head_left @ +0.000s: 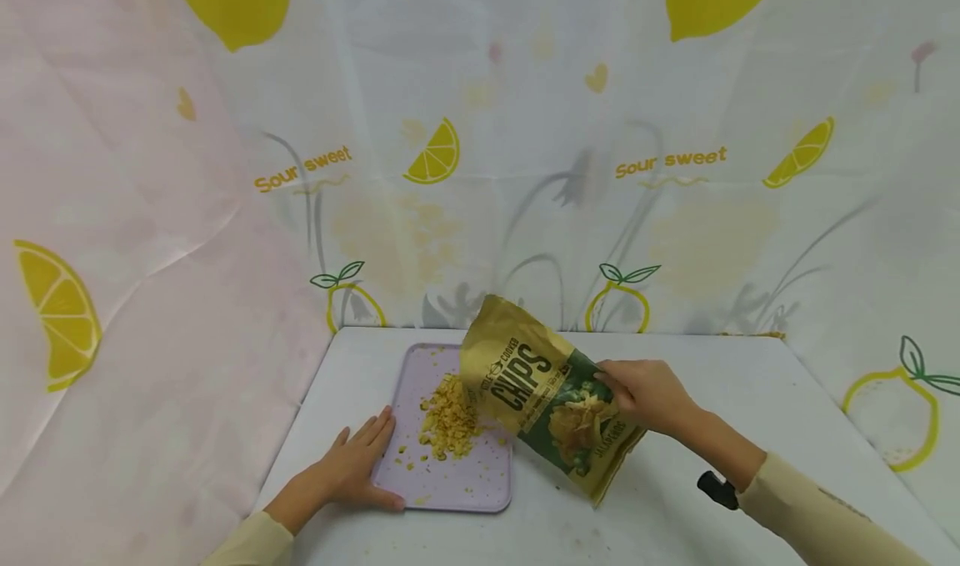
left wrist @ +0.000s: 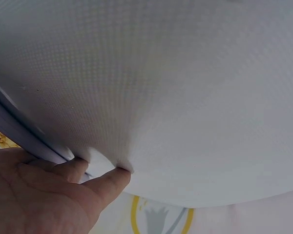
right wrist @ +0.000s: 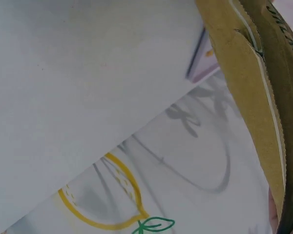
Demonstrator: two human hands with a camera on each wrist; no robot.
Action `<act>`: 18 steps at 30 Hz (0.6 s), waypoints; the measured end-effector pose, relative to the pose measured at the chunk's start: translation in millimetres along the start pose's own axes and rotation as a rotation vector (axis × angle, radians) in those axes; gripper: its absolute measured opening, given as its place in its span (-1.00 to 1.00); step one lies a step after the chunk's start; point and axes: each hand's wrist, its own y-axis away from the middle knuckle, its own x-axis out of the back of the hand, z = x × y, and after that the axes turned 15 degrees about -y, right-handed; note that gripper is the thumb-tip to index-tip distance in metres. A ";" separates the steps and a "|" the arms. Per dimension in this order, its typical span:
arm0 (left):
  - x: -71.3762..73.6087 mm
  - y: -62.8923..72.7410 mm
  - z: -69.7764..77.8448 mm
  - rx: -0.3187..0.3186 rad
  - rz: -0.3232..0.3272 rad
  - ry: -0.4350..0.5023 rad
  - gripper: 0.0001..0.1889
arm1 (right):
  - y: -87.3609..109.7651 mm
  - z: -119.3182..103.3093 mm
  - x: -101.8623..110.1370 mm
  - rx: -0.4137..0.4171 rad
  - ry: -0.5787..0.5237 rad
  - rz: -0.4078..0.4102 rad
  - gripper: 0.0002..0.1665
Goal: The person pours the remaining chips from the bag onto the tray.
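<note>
A gold and green chip bag [head_left: 536, 399] is tilted over a lilac tray [head_left: 457, 495], its upper left end above the tray. My right hand [head_left: 652, 395] grips the bag by its right side. Crushed chips [head_left: 448, 420] lie in a heap on the tray, with crumbs scattered around. My left hand [head_left: 354, 466] rests at the tray's left edge, fingers extended; in the left wrist view, fingertips of this hand [left wrist: 53, 195] touch the white table. The right wrist view shows the back seam of the bag [right wrist: 263, 97], and only a sliver of the hand.
The tray stands on a white table [head_left: 690, 516], and a few crumbs lie near its front. A curtain [head_left: 495, 241] printed with lemons hangs behind the table and along its sides. A black device [head_left: 717, 490] is at the right wrist.
</note>
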 end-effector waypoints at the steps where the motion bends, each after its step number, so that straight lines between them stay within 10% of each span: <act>1: 0.4 0.1 0.8 -0.002 -0.002 -0.001 0.42 | 0.4 0.0 0.1 -0.002 -0.001 0.002 -0.78; 18: -0.6 -1.7 1.3 0.016 -0.010 0.008 0.43 | 5.1 -1.8 -3.6 -0.016 0.015 -0.046 -0.78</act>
